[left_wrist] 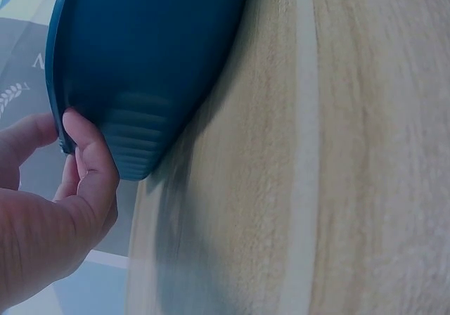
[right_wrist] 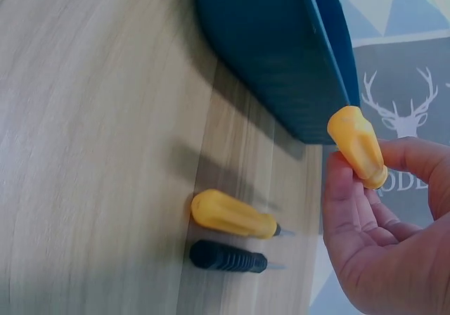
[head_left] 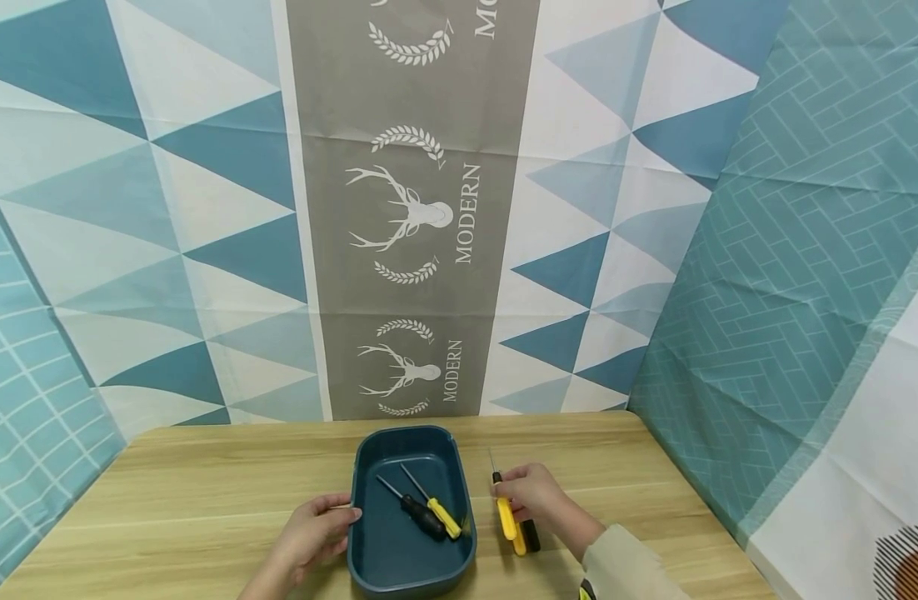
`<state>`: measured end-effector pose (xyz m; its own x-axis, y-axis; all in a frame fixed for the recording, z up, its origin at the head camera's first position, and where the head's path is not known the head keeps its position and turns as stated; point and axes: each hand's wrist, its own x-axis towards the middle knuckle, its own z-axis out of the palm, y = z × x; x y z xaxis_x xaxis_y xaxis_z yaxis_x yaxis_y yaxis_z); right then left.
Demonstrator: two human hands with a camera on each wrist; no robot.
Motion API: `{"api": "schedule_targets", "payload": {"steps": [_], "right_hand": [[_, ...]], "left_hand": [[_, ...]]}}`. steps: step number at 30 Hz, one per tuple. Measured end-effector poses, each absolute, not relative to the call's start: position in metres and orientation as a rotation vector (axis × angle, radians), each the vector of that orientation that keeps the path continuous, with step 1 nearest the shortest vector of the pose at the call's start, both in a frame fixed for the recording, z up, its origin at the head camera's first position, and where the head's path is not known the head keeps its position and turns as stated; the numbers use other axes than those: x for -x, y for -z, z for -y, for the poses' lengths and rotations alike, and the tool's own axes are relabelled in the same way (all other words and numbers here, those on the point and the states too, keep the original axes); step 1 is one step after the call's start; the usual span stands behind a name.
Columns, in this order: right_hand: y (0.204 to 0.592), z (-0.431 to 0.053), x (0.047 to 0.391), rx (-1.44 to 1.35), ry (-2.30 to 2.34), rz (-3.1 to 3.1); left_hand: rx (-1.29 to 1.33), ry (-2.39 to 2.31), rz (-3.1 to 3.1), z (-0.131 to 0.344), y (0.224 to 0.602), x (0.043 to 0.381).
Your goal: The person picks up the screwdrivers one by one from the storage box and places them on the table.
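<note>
A dark blue tray sits on the table, its left rim pinched between the thumb and fingers of my left hand. Inside it lie a black-handled screwdriver and a yellow-handled screwdriver, side by side and slanted. To the right of the tray, my right hand pinches another yellow-handled screwdriver, held up off the table with its handle toward me. Below that hand, a yellow screwdriver and a black screwdriver lie next to each other on the wood.
The wood-grain table ends at a patterned cloth backdrop. A teal and white cloth hangs along the right side, and a blue tiled-print one along the left.
</note>
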<state>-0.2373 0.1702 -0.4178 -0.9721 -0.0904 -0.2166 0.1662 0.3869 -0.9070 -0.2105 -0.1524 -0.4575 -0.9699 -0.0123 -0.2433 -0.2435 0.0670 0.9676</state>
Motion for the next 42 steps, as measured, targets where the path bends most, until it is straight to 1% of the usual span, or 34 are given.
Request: {"api": "schedule_targets", "payload": {"steps": [17, 28, 39, 42], "right_hand": [[0.430, -0.190, 0.242, -0.147, 1.593, -2.471], [0.435, -0.204, 0.242, -0.194, 1.597, -2.456], [0.443, -0.219, 0.244, -0.224, 1.602, -2.495], [0.447, -0.222, 0.246, -0.251, 1.574, -2.520]], "left_hand": [[0.284, -2.028, -2.158, 0.152, 0.459, 0.213], [0.247, -2.028, -2.147, 0.153, 0.459, 0.212], [0.329, -2.017, -2.166, 0.150, 0.459, 0.212], [0.317, -2.014, -2.164, 0.151, 0.459, 0.212]]}}
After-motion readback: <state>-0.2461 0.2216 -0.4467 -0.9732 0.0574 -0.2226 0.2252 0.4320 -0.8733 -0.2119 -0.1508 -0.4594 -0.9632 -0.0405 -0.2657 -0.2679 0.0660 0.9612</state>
